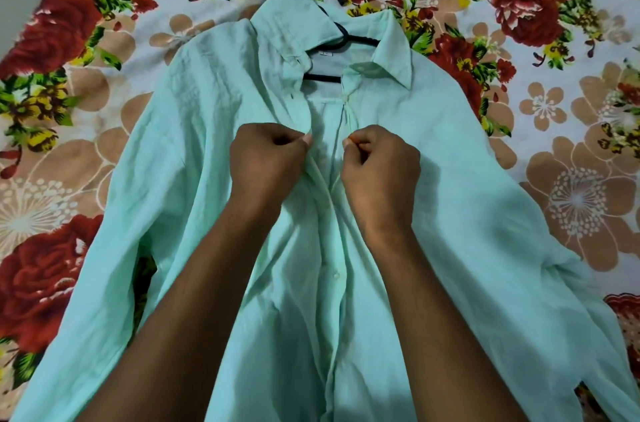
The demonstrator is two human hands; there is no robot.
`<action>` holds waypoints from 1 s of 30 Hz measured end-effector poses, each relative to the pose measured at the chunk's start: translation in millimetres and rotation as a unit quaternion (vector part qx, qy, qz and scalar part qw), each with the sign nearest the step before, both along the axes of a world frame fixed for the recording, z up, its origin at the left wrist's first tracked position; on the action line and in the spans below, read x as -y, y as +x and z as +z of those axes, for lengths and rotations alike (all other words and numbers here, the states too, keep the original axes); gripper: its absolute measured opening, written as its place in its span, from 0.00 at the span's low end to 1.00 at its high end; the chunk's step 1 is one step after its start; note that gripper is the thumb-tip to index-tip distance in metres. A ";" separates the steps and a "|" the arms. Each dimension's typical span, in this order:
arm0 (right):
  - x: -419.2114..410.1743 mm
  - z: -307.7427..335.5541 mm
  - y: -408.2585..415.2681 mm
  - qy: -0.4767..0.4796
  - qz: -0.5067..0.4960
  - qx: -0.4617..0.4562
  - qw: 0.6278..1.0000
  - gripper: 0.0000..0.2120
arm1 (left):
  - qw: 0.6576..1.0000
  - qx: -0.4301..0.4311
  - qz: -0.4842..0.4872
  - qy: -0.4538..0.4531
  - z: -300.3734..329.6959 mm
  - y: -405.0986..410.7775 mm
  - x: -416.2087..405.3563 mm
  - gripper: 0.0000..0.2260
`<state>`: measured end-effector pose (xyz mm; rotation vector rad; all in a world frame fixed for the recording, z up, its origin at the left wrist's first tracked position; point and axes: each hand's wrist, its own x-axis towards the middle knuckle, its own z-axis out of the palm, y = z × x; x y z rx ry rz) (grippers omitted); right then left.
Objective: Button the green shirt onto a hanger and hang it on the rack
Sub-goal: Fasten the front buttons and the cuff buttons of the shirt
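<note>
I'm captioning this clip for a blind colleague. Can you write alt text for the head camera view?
Two hands, the left hand and right hand, each pinch one front edge of a mint green shirt near the chest. The shirt lies face up on a floral bedsheet with a black hanger inside its open collar.

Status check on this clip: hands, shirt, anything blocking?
Left hand and right hand each pinch a front edge of the green shirt. Black hanger inside collar. Upper front unbuttoned. Nothing blocking.
</note>
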<state>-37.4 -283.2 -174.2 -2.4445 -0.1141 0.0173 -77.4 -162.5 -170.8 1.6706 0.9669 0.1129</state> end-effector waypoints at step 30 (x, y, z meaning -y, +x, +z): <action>7.0 -11.0 12.7 0.230 0.003 -0.155 0.961 0.04 | 0.980 0.026 -0.025 -0.194 -6.2 7.6 0.1 0.03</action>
